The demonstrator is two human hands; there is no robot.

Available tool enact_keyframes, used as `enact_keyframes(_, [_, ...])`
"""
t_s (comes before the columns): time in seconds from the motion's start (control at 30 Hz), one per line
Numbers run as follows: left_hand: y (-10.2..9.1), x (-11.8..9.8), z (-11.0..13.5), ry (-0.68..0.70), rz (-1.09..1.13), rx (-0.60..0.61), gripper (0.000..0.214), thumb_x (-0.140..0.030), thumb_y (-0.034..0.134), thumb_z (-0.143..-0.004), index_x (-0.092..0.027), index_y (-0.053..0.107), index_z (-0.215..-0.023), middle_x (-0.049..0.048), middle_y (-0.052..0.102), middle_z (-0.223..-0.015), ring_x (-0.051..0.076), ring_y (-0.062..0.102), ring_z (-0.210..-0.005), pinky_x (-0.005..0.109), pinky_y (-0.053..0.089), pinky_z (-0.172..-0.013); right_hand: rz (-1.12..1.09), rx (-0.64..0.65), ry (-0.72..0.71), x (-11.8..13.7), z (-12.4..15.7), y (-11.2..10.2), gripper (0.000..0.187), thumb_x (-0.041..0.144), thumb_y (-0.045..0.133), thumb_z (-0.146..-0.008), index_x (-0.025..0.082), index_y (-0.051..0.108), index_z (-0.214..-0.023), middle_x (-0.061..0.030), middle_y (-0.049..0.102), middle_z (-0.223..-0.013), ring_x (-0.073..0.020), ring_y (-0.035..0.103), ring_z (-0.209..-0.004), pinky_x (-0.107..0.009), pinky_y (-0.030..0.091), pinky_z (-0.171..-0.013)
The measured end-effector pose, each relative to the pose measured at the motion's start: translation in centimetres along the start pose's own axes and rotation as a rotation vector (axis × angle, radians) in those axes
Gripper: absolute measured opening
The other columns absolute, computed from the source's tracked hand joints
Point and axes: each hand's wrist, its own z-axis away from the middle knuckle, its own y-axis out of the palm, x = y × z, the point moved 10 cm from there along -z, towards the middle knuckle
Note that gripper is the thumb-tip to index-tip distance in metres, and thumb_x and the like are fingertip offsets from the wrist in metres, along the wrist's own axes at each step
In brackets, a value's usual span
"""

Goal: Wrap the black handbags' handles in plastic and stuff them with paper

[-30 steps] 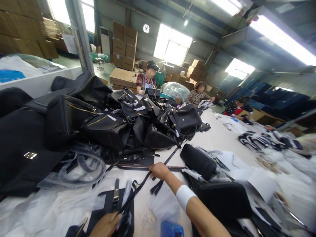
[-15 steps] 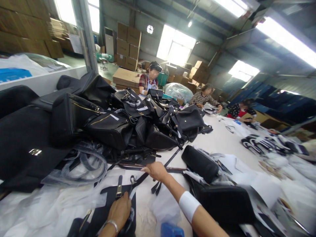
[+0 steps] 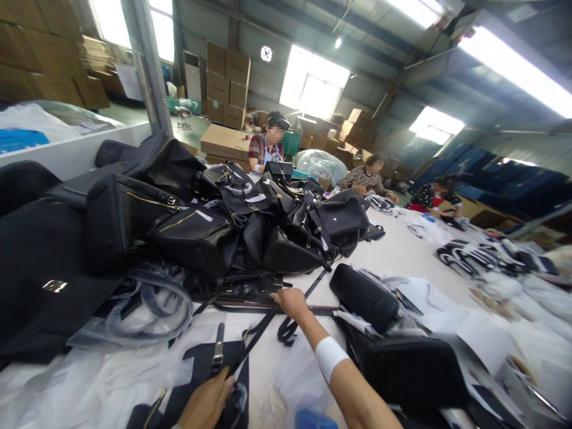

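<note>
My right hand [image 3: 290,302] pinches a long black strap [image 3: 259,335] and holds it out, taut, over the table. The strap slants down toward a black bag [image 3: 239,357] lying at the front, which has a buckled tab [image 3: 218,348] with gold-coloured metal. My left hand [image 3: 206,400] is closed at this bag, close to the lower end of the strap; its fingertips are partly hidden. Below my right hand, a loose bundle of black strap [image 3: 287,330] rests on the white table.
A heap of black bags [image 3: 196,235] covers the far left. Clear plastic-wrapped handles [image 3: 156,304] and white wrapping [image 3: 111,381] lie at the left. A rolled black piece [image 3: 364,298] and another black bag [image 3: 415,369] are at the right. Several people sit across the table.
My right hand has moved slightly right and away with the strap, which is now straighter. My left hand has shifted a little down and left.
</note>
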Motion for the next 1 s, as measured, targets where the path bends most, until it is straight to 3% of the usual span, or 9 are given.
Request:
enact_keyframes(0.1, [-0.4, 0.5, 0.6, -0.076, 0.091, 0.022, 0.049, -0.041, 0.023, -0.095, -0.02, 0.057, -0.123, 0.0061, 0.074, -0.087, 0.022, 0.069, -0.084, 0.029, 0.051, -0.078, -0.012, 0.006, 0.013, -0.6, 0.1, 0.4, 0.052, 0.053, 0.033, -0.095, 0.017, 0.071, -0.092, -0.0138, 0.073, -0.094, -0.024, 0.067, -0.094, -0.03, 0.045, -0.081])
enact_keyframes(0.33, [0.6, 1.2, 1.1, -0.074, -0.001, 0.091, 0.049, -0.023, 0.027, -0.089, -0.016, 0.047, -0.133, 0.0106, 0.065, -0.123, 0.023, 0.06, -0.114, 0.033, 0.044, -0.099, -0.091, 0.008, 0.018, -0.6, 0.7, 0.0, 0.059, 0.05, 0.019, -0.099, 0.017, 0.068, -0.094, -0.0136, 0.071, -0.094, -0.023, 0.066, -0.089, -0.029, 0.043, -0.072])
enact_keyframes(0.5, [-0.5, 1.1, 0.4, -0.095, -0.029, 0.003, 0.052, -0.02, 0.04, -0.08, -0.011, 0.048, -0.13, 0.0123, 0.045, -0.144, 0.022, 0.035, -0.136, 0.033, 0.025, -0.115, -0.162, 0.058, -0.222, 1.9, 2.4, -3.6, 0.03, 0.051, 0.052, -0.088, 0.026, 0.065, -0.097, 0.0024, 0.07, -0.085, -0.0138, 0.063, -0.077, -0.02, 0.04, -0.062])
enact_keyframes(0.57, [-2.1, -0.5, 0.4, -0.057, 0.093, -0.066, 0.047, -0.017, 0.044, -0.075, -0.013, 0.053, -0.121, 0.0135, 0.05, -0.138, 0.025, 0.04, -0.134, 0.035, 0.028, -0.113, -0.149, 0.042, -0.32, 3.2, 4.0, -5.8, 0.022, 0.039, 0.066, -0.08, 0.028, 0.063, -0.099, 0.005, 0.068, -0.089, -0.0124, 0.061, -0.08, -0.018, 0.04, -0.066])
enact_keyframes(0.63, [-4.1, -2.7, 0.7, -0.008, 0.276, -0.14, 0.031, -0.017, 0.046, -0.075, -0.016, 0.058, -0.103, 0.0123, 0.062, -0.121, 0.025, 0.052, -0.121, 0.036, 0.037, -0.106, -0.105, -0.032, -0.35, 4.2, 5.7, -8.3, 0.018, 0.024, 0.06, -0.083, 0.025, 0.061, -0.101, 0.0, 0.065, -0.096, -0.0151, 0.058, -0.09, -0.022, 0.039, -0.076])
enact_keyframes(0.73, [-6.6, -5.6, 1.7, 0.034, 0.535, -0.192, 0.009, -0.025, 0.05, -0.08, -0.019, 0.055, -0.085, 0.0066, 0.066, -0.094, 0.022, 0.062, -0.095, 0.031, 0.046, -0.089, -0.021, -0.22, -0.269, 4.3, 7.6, -12.7, 0.023, 0.015, 0.038, -0.092, 0.016, 0.057, -0.105, -0.0134, 0.058, -0.107, -0.0246, 0.05, -0.104, -0.036, 0.035, -0.088])
enact_keyframes(0.87, [-6.9, -7.9, 4.2, 0.061, 0.644, -0.082, 0.018, -0.037, 0.055, -0.084, -0.02, 0.053, -0.081, -0.0006, 0.061, -0.073, 0.016, 0.059, -0.069, 0.024, 0.046, -0.064, 0.073, -0.553, 0.011, 1.2, 9.7, -18.7, 0.04, 0.04, 0.027, -0.098, 0.016, 0.059, -0.096, -0.0159, 0.058, -0.101, -0.0286, 0.052, -0.099, -0.038, 0.038, -0.083])
enact_keyframes(0.93, [-6.4, -8.0, 5.7, 0.062, 0.588, -0.042, 0.022, -0.042, 0.055, -0.084, -0.02, 0.054, -0.085, -0.0023, 0.06, -0.071, 0.015, 0.058, -0.063, 0.023, 0.044, -0.059, -0.089, -0.571, 0.126, -1.1, 10.2, -19.7, 0.045, 0.051, 0.031, -0.096, 0.018, 0.061, -0.1, -0.0125, 0.061, -0.09, -0.0254, 0.057, -0.087, -0.034, 0.041, -0.074])
enact_keyframes(1.0, [-5.7, -7.4, 7.1, 0.053, 0.485, -0.048, 0.028, -0.047, 0.051, -0.086, -0.021, 0.056, -0.095, -0.002, 0.062, -0.07, 0.016, 0.059, -0.064, 0.025, 0.045, -0.063, -0.433, -0.454, 0.136, -2.6, 10.3, -18.7, 0.047, 0.057, 0.037, -0.092, 0.02, 0.061, -0.109, -0.0068, 0.062, -0.075, -0.0212, 0.06, -0.071, -0.031, 0.042, -0.064])
